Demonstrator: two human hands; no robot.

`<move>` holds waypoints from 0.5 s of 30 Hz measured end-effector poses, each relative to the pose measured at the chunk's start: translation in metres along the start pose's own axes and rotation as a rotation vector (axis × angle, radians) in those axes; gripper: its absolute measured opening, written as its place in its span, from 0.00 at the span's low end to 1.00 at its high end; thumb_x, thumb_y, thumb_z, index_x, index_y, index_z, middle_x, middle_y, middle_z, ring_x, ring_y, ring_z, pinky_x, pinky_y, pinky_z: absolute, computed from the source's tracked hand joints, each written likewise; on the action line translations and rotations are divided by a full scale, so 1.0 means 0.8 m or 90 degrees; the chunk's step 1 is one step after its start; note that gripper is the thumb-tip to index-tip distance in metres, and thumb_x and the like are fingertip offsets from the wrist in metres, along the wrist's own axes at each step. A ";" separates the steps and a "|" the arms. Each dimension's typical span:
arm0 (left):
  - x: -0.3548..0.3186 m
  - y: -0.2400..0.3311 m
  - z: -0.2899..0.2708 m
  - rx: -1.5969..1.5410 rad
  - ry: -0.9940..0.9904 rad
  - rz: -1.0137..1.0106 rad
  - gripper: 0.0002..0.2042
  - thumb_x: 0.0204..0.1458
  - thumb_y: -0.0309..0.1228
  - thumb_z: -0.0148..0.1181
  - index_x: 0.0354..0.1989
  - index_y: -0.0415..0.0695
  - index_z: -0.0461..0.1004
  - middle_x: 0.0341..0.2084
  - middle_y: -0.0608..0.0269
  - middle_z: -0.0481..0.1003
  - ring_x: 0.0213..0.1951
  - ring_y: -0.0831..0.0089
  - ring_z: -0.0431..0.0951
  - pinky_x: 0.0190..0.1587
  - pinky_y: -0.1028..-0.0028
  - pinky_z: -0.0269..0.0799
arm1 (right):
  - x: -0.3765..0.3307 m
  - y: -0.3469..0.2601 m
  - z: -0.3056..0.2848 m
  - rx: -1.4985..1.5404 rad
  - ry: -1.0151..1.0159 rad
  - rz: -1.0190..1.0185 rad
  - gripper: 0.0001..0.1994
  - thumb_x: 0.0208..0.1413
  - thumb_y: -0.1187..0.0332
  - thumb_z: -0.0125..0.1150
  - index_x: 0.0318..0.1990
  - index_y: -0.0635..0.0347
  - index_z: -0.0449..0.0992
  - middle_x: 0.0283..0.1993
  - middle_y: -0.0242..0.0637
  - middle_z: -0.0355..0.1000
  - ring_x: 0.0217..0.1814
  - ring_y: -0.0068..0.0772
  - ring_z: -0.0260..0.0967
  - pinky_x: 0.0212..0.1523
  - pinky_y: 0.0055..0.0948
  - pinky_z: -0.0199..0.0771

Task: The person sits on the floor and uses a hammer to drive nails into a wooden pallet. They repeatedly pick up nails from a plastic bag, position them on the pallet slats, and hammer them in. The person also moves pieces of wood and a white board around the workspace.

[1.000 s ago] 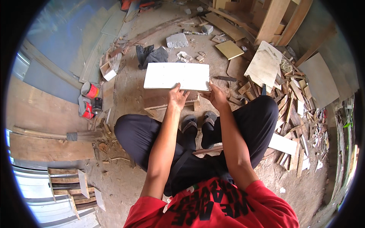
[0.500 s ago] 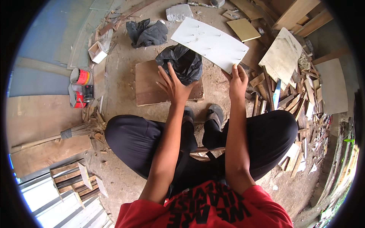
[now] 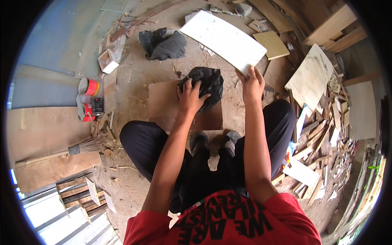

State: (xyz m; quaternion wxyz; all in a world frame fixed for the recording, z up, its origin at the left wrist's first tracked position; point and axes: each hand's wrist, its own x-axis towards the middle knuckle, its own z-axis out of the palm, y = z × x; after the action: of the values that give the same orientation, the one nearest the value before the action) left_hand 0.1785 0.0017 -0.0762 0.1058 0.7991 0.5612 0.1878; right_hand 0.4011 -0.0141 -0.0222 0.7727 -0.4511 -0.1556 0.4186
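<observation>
My left hand [image 3: 191, 97] is closed on a crumpled black plastic bag [image 3: 209, 83], fingers over its near left side and thumb along its right. Beneath the bag is a low brown wooden board [image 3: 161, 110] between me and the far floor. In my right hand [image 3: 253, 85] is a thin white rectangular board [image 3: 224, 38], gripped at its near right corner. The board is raised and slants away to the far left. Small marks or prongs show faintly on its face. What the bag contains is hidden.
A second black bag [image 3: 163, 44] lies beyond, near a small white open box [image 3: 108, 61]. Paint cans [image 3: 90, 86] and a stick broom [image 3: 81, 148] are at the left. Wood scraps [image 3: 316, 134] pile up at the right, beside a stained panel [image 3: 311, 75].
My left hand has gone from spread beside the bag's open mouth to gripping the bag, which now looks bunched and turned over. The white board has tilted. My knees have drawn inward.
</observation>
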 end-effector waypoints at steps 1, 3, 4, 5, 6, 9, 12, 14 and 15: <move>0.001 -0.004 0.000 -0.024 -0.004 0.001 0.24 0.49 0.46 0.69 0.52 0.49 0.75 0.56 0.53 0.67 0.60 0.53 0.67 0.62 0.42 0.58 | -0.003 -0.003 -0.007 -0.013 -0.002 -0.005 0.22 0.69 0.67 0.51 0.57 0.83 0.64 0.56 0.54 0.68 0.58 0.47 0.71 0.59 0.47 0.78; 0.005 -0.024 0.000 -0.066 -0.005 0.003 0.16 0.52 0.40 0.67 0.46 0.47 0.77 0.51 0.58 0.70 0.56 0.54 0.71 0.57 0.46 0.64 | -0.011 -0.009 -0.030 0.006 -0.028 0.022 0.21 0.68 0.68 0.50 0.59 0.82 0.63 0.57 0.53 0.68 0.58 0.48 0.71 0.60 0.48 0.77; 0.010 -0.019 -0.010 -0.085 0.103 0.044 0.09 0.53 0.35 0.66 0.38 0.45 0.78 0.43 0.62 0.74 0.46 0.55 0.76 0.48 0.56 0.71 | -0.016 -0.010 -0.039 0.017 0.003 0.031 0.22 0.68 0.68 0.50 0.59 0.83 0.63 0.57 0.54 0.67 0.58 0.47 0.71 0.59 0.47 0.78; 0.018 -0.015 -0.024 -0.095 0.125 0.041 0.09 0.53 0.35 0.66 0.37 0.44 0.77 0.41 0.61 0.75 0.44 0.55 0.77 0.45 0.57 0.72 | -0.017 -0.010 -0.044 0.026 0.034 0.043 0.23 0.68 0.67 0.51 0.59 0.84 0.62 0.56 0.54 0.67 0.57 0.45 0.71 0.58 0.46 0.79; 0.027 -0.012 -0.039 -0.107 0.142 0.038 0.08 0.53 0.34 0.66 0.36 0.44 0.77 0.38 0.60 0.75 0.41 0.55 0.78 0.43 0.58 0.73 | -0.013 -0.005 -0.046 0.033 0.033 0.025 0.22 0.68 0.67 0.51 0.59 0.84 0.62 0.56 0.53 0.68 0.57 0.45 0.71 0.58 0.46 0.79; 0.062 -0.018 -0.089 -0.116 0.215 0.063 0.08 0.54 0.34 0.66 0.33 0.42 0.78 0.34 0.57 0.77 0.36 0.53 0.79 0.38 0.59 0.75 | -0.013 0.010 -0.043 0.040 0.051 0.007 0.19 0.69 0.69 0.50 0.56 0.83 0.64 0.54 0.52 0.68 0.56 0.44 0.72 0.58 0.47 0.79; 0.115 -0.023 -0.150 -0.095 0.280 0.079 0.10 0.53 0.34 0.67 0.32 0.39 0.79 0.33 0.54 0.78 0.38 0.52 0.79 0.41 0.61 0.74 | -0.029 0.000 -0.041 0.067 0.062 0.007 0.18 0.69 0.69 0.49 0.54 0.82 0.65 0.53 0.51 0.69 0.55 0.44 0.72 0.59 0.47 0.79; 0.148 -0.012 -0.181 -0.044 0.314 0.083 0.10 0.52 0.35 0.68 0.33 0.39 0.80 0.34 0.53 0.79 0.39 0.52 0.80 0.42 0.61 0.74 | -0.041 -0.009 -0.046 0.097 0.067 0.005 0.17 0.69 0.70 0.48 0.54 0.82 0.65 0.53 0.50 0.69 0.55 0.43 0.73 0.59 0.47 0.78; 0.162 -0.015 -0.189 -0.013 0.332 0.079 0.11 0.52 0.36 0.68 0.33 0.40 0.80 0.33 0.54 0.79 0.37 0.52 0.80 0.41 0.61 0.74 | -0.047 -0.015 -0.042 0.095 0.063 0.005 0.17 0.69 0.69 0.49 0.54 0.81 0.65 0.53 0.51 0.69 0.55 0.44 0.73 0.59 0.46 0.79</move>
State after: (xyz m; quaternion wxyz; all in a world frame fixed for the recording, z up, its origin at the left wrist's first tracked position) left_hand 0.1437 0.1212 0.0801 -0.0463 0.7557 0.5172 0.3991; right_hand 0.4052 -0.0655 -0.0252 0.8092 -0.4130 -0.0839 0.4093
